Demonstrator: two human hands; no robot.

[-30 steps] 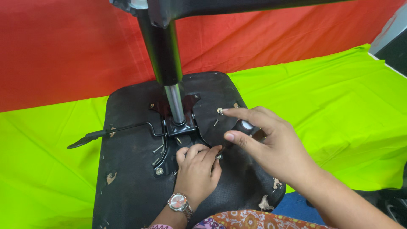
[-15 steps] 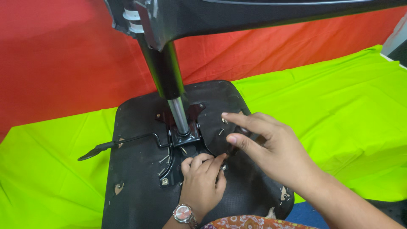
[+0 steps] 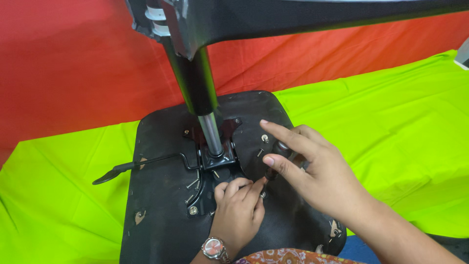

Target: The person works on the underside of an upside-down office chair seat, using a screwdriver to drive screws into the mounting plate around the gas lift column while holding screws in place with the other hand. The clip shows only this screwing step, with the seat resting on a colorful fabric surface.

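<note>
Left hand (image 3: 239,208) now pinches a screw (image 3: 262,182) at the seat plate (image 3: 215,161); right hand (image 3: 312,171) has lowered, gripping a screwdriver (image 3: 281,149).

A single head-worn camera looks steeply down and forward from close above the person's own hands. It faces an upturned black chair seat (image 3: 161,215) lying on a lime-green cloth (image 3: 381,127), with a red cloth (image 3: 73,73) filling the far background. The chair column (image 3: 195,93) rises close past the lens.
</note>
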